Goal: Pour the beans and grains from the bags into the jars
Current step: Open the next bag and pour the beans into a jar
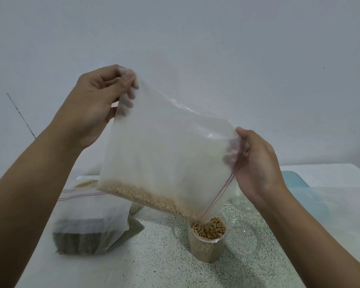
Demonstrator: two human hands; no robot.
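Left of the jar (208, 240), on the speckled counter (154, 262), lies a second bag (87, 231) of dark greenish grain. Above and left of the jar, the left hand (96, 104) pinches the raised closed corner of the bag (164, 146) between thumb and curled fingers. The bag hangs tilted directly over the jar, the low corner of its open mouth dipping into the jar's opening.

It is thin, soft film with no stiffness of its own, probably slick, and light with only a thin band of beans (146, 196) in it. Holding it at opposite corners, as here, looks right, since that draws the mouth into a narrow spout. The beans are small, round and hard, so they would likely roll and bounce if they missed the rim.

Above and right of the jar, the right hand (256, 163) pinches the mouth edge by the red zip strip, fingers behind the film. The bag is cloudy white and see-through, with pale tan beans gathered along its low edge. The jar is clear plastic, filled nearly to the brim. Just right of it lies a clear lid (242, 239).
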